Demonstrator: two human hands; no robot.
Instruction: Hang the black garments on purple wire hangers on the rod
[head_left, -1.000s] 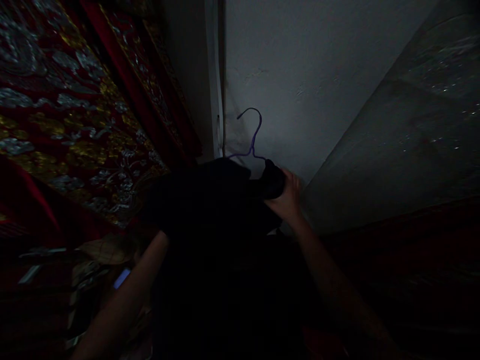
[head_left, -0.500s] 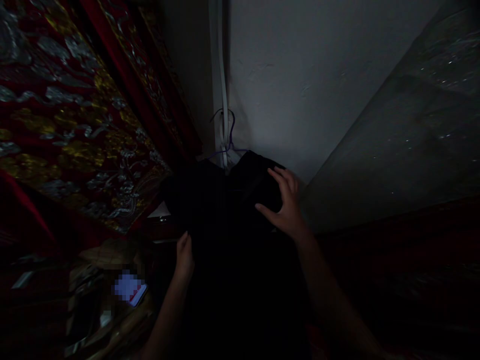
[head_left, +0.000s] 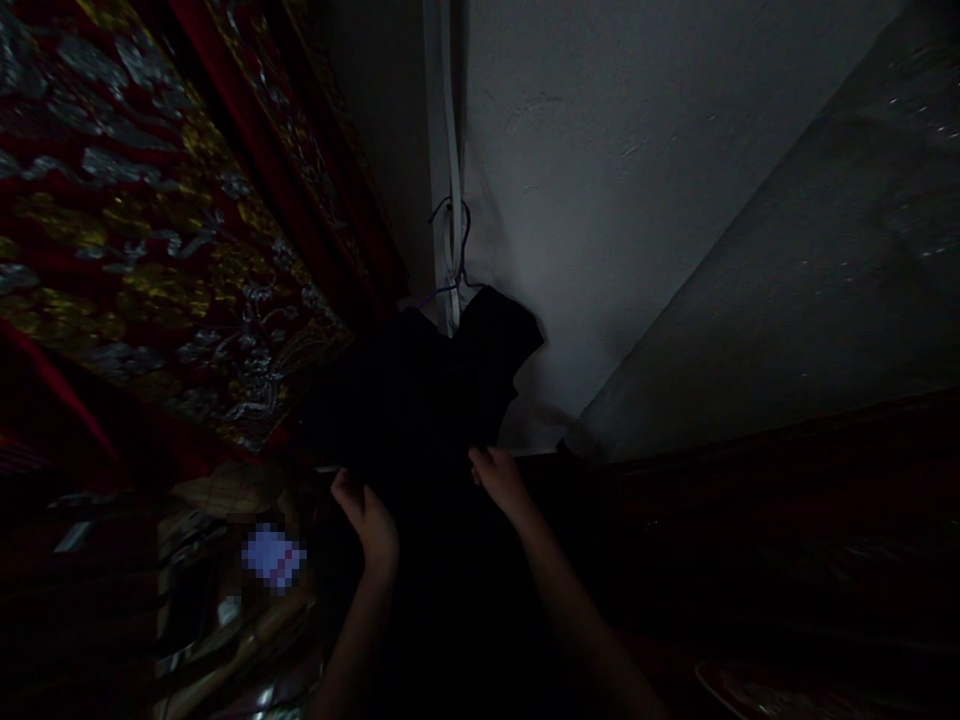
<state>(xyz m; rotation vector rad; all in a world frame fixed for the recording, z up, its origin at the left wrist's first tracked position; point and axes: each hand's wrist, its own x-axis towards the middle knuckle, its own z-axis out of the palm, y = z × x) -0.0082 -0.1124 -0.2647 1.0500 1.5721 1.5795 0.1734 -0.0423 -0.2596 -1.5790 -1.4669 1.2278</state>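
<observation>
A black garment (head_left: 450, 400) with an open neckline hangs from a thin purple hanger (head_left: 463, 250) by the wall corner. Its lower part merges into the dark, so its full length cannot be made out. My left hand (head_left: 369, 518) is closed on the garment's left side. My right hand (head_left: 501, 482) is also closed, with its fingers pinching the black cloth at the right side. The folds within both grips are too dark to see.
Red cloth with gold and silver embroidery (head_left: 165, 270) covers the left. A white strip (head_left: 454, 120) runs down the corner to the hanger. At lower left, a blurred-out bright screen (head_left: 274, 556) lies among clutter. A pale wall (head_left: 585, 180) rises behind.
My right hand has moved down and left from the garment's shoulder and closed from a spread shape. The garment's right side has drawn inward. My left hand has shifted slightly and turned.
</observation>
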